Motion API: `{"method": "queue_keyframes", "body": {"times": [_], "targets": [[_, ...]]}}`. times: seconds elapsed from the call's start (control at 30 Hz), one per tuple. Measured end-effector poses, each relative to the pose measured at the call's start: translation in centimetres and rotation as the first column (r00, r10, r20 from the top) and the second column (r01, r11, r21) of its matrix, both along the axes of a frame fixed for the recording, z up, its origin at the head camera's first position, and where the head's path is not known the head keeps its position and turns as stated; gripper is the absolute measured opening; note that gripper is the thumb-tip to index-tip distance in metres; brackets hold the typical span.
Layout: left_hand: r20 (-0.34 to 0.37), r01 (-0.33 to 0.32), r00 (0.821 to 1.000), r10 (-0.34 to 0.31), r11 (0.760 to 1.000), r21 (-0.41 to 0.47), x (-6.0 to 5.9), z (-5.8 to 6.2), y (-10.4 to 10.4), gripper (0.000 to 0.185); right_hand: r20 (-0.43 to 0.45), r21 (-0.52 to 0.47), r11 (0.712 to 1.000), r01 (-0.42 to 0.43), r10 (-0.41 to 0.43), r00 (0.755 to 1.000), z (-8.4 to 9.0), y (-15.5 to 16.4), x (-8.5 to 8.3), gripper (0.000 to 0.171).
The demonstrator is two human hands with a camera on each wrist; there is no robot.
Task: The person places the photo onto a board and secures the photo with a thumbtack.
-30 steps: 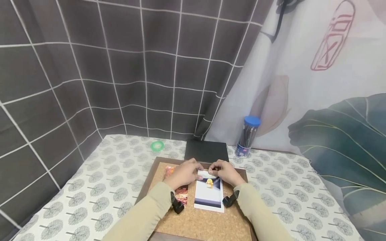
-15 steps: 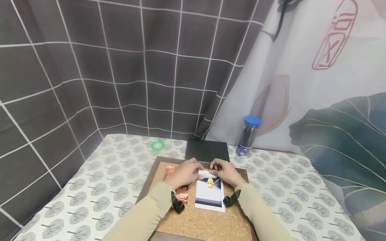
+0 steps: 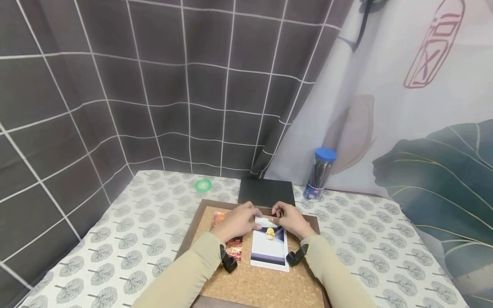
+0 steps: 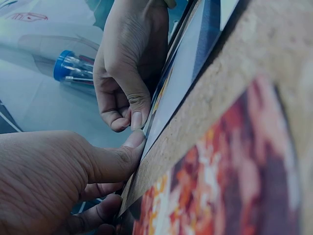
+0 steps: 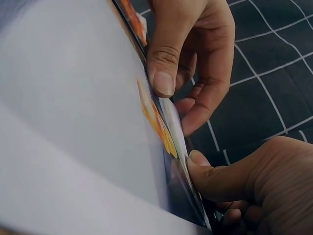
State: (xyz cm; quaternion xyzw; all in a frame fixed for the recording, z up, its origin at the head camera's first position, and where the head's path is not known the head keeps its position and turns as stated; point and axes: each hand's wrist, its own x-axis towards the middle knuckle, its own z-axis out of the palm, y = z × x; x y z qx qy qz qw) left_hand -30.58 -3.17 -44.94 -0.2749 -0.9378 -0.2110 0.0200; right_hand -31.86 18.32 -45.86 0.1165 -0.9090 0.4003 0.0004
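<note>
Looking down from the head view, I find both hands meeting at the top edge of a white-bordered photo card [image 3: 268, 246] that lies on the cork board [image 3: 265, 284], low in the centre of the frame. The card looks thin, light and glossy, so I judge it will flex easily, slide on the cork and crease if squeezed mid-sheet; the safest hold seems to be its top edge or corners, with fingertips only.

My left hand [image 3: 236, 220] has its fingers curled, and the left wrist view shows its thumb [image 4: 128, 149] pressed to the card's edge with the fingers tucked beneath, a pinch on the card. My right hand [image 3: 289, 218] is likewise curled; in the right wrist view its thumb [image 5: 208, 169] pinches the same edge. Neither hand is spread wide; both are closed lightly on the card.

A second, reddish picture [image 3: 231, 246] lies on the cork just left of the card, partly under my left wrist. Beyond the board sit a black folder [image 3: 265, 191], a blue-capped pen tube [image 3: 319, 174] at centre right, and a green tape ring [image 3: 203, 185] toward the left, all on the patterned table [image 3: 127, 239].
</note>
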Motion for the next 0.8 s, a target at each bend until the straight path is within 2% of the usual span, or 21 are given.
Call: {"method": "queue_keyframes", "body": {"times": [0.23,0.5,0.8], "targets": [[0.013,0.005,1.0,-0.005,1.0,0.003,0.04,0.25,0.12,0.032,0.005,0.006,1.0,-0.005,0.005,1.0,0.17,0.08,0.05,0.018],[0.003,0.018,1.0,-0.018,1.0,0.004,-0.24,0.67,0.25,0.033,0.002,0.003,1.0,0.028,-0.028,1.0,0.84,0.23,-0.24,0.019],[0.013,0.007,1.0,-0.007,1.0,-0.008,0.27,0.32,0.06,0.033,0.023,-0.015,1.0,0.012,-0.012,1.0,0.12,0.29,-0.09,0.016]]}}
